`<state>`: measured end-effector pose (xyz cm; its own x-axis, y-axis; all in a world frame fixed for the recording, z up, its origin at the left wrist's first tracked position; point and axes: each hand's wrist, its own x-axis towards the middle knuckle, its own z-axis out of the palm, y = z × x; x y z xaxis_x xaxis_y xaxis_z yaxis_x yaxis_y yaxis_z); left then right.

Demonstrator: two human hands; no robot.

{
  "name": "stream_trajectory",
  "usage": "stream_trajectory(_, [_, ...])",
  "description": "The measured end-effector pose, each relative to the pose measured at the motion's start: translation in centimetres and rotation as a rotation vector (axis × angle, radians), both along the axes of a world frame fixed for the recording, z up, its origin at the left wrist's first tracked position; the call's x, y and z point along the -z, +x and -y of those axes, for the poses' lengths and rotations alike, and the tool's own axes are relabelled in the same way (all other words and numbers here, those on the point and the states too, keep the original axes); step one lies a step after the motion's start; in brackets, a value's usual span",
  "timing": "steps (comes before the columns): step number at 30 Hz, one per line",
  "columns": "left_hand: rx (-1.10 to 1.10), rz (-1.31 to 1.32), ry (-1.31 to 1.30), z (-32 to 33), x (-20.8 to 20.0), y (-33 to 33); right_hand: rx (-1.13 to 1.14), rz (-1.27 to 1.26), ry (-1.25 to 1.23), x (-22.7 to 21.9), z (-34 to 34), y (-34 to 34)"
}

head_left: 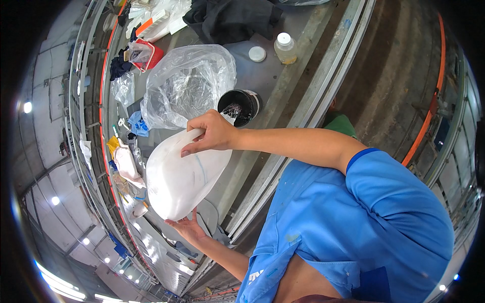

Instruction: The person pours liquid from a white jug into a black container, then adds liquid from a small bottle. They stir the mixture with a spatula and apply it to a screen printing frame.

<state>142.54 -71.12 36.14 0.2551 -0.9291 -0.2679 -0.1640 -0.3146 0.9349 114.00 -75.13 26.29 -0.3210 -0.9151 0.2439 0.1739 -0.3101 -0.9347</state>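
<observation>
A large white translucent plastic container (pixel 174 177), with a rounded body and a blue line on its side, is held tilted between my hands over the bench. My right hand (pixel 214 132) grips its upper edge, fingers and thumb closed on it. Underneath, my left hand (pixel 189 230) supports the rounded lower end with its fingers somewhat spread. Just beyond my right hand stands a black bucket (pixel 255 107) with dark glossy stuff inside. A white edge shows at the bucket's rim by my knuckles; I cannot tell whether anything flows there.
A crumpled clear plastic bag (pixel 189 83) lies beyond the container. Near it are a red container (pixel 151 55), a jar with a white lid (pixel 286 49), a round white lid (pixel 257 54), a dark cloth (pixel 227 20) and blue gloves (pixel 137 123). Metal rails (pixel 323 65) edge the bench.
</observation>
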Motion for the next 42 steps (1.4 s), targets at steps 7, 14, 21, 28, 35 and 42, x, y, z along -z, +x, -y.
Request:
stream_trajectory(7, [-0.001,0.059,0.017,0.0,-0.8,-1.8,0.017,-0.01,-0.003,0.1,-0.1,0.0])
stream_trajectory(14, [0.002,0.056,0.016,-0.4,0.0,-1.6,0.028,-0.018,0.006,0.2,0.0,0.6])
stream_trajectory(21, [0.01,-0.13,0.015,-0.2,3.7,1.4,0.0,-0.16,0.011,-0.6,0.2,0.8])
stream_trajectory(28, [0.011,-0.297,0.03,-0.6,10.9,4.4,-0.07,-0.307,0.019,-3.7,1.4,2.0])
stream_trajectory(35, [-0.066,-0.712,0.001,0.8,15.7,1.2,-0.079,-0.725,-0.097,-7.7,7.4,2.9])
stream_trajectory(42, [-0.142,-0.88,0.179,6.3,21.6,-3.3,-0.15,-1.03,-0.202,-11.5,13.5,2.6])
